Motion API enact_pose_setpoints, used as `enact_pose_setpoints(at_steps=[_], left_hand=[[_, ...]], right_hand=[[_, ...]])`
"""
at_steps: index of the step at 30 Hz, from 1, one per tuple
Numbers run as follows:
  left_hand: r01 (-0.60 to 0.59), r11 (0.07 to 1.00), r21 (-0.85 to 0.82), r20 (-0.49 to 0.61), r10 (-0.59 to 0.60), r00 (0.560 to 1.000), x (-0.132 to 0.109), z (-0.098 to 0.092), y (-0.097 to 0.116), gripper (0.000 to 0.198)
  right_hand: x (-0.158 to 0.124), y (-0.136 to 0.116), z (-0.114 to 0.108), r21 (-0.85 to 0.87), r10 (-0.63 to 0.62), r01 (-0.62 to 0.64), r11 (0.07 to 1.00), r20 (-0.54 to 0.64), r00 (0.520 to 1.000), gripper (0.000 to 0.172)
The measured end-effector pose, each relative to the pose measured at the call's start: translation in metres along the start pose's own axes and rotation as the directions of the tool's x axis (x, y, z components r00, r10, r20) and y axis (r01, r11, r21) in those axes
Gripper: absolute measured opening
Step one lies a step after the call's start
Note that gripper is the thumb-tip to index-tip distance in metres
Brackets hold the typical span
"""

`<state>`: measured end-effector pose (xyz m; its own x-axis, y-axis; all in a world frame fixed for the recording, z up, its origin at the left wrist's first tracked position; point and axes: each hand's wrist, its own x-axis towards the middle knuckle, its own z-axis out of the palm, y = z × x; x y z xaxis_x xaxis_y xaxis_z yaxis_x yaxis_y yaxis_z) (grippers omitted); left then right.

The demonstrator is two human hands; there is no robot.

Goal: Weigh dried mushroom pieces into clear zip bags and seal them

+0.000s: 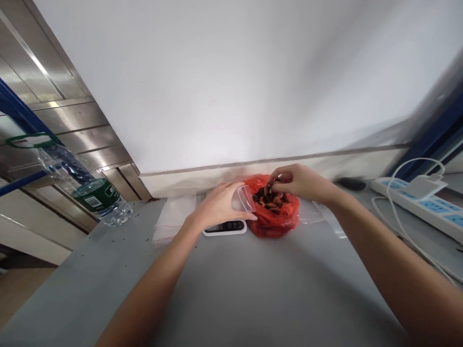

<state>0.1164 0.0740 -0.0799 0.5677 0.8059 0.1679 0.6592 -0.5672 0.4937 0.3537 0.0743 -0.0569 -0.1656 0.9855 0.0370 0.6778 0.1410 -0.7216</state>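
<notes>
A red plastic bag (pixel 275 222) of small dark brown pieces stands open at the back of the grey table (pixel 231 289). My right hand (pixel 296 182) is above its mouth, fingers pinched on some of the dark pieces. My left hand (pixel 217 205) holds a small clear plastic bag (pixel 246 196) with its mouth held open beside the red bag. Under my left hand lies a white digital scale (pixel 224 227).
A stack of small clear bags (pixel 170 218) lies left of the scale, and more clear bags (pixel 318 214) right of the red bag. A water bottle (pixel 85 185) stands at the table's left edge. A white power strip (pixel 423 202) with cable is at the right.
</notes>
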Motion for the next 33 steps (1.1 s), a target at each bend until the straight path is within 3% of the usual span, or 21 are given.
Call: enact_pose_setpoints(at_steps=[4, 7, 11, 13, 16, 18, 20, 22, 26, 33], left_hand=[[0.029, 0.994, -0.105, -0.108, -0.041, 0.993, 0.002, 0.005, 0.003, 0.076], [0.033, 0.976, -0.214, -0.197, -0.076, 0.977, 0.003, 0.008, 0.005, 0.066], [-0.005, 0.949, -0.315, -0.202, -0.062, 0.978, 0.004, 0.006, 0.008, 0.06], [-0.015, 0.938, -0.347, -0.207, -0.061, 0.976, 0.003, 0.003, 0.008, 0.053], [-0.039, 0.932, -0.359, -0.204, -0.037, 0.978, 0.002, -0.002, 0.008, 0.043], [-0.055, 0.932, -0.357, -0.176, -0.01, 0.984, 0.001, -0.006, 0.006, 0.039], [-0.049, 0.941, -0.334, -0.148, -0.001, 0.989, 0.0, -0.009, 0.004, 0.045], [-0.003, 0.959, -0.282, -0.117, -0.032, 0.993, -0.001, -0.01, 0.001, 0.061], [0.087, 0.98, -0.178, -0.032, -0.094, 0.995, -0.002, -0.01, -0.001, 0.089], [0.078, 0.986, -0.145, 0.001, -0.079, 0.997, -0.001, -0.009, 0.004, 0.086]], right_hand=[[-0.005, -0.012, 0.012, 0.095, -0.082, 0.091, 0.991, -0.096, 0.992, 0.013], [-0.011, -0.024, 0.025, 0.116, -0.15, 0.157, 0.981, -0.068, 0.986, 0.018], [-0.015, -0.032, 0.03, 0.181, -0.264, 0.263, 0.948, -0.015, 0.964, 0.04], [-0.015, -0.031, 0.025, 0.19, -0.225, 0.23, 0.954, -0.047, 0.973, 0.043], [-0.01, -0.024, 0.016, -0.048, -0.075, 0.071, 0.996, -0.086, 0.993, 0.028], [-0.007, -0.017, 0.014, -0.302, 0.019, -0.017, 0.953, 0.006, 1.0, 0.02], [-0.005, -0.011, 0.017, -0.461, 0.096, -0.02, 0.887, 0.141, 0.985, 0.02], [-0.005, -0.008, 0.024, -0.51, 0.128, 0.001, 0.86, 0.219, 0.967, 0.026], [-0.003, -0.007, 0.038, -0.549, 0.107, 0.022, 0.836, 0.203, 0.973, 0.026], [0.006, 0.001, 0.039, -0.502, 0.013, 0.108, 0.858, 0.231, 0.973, 0.032]])
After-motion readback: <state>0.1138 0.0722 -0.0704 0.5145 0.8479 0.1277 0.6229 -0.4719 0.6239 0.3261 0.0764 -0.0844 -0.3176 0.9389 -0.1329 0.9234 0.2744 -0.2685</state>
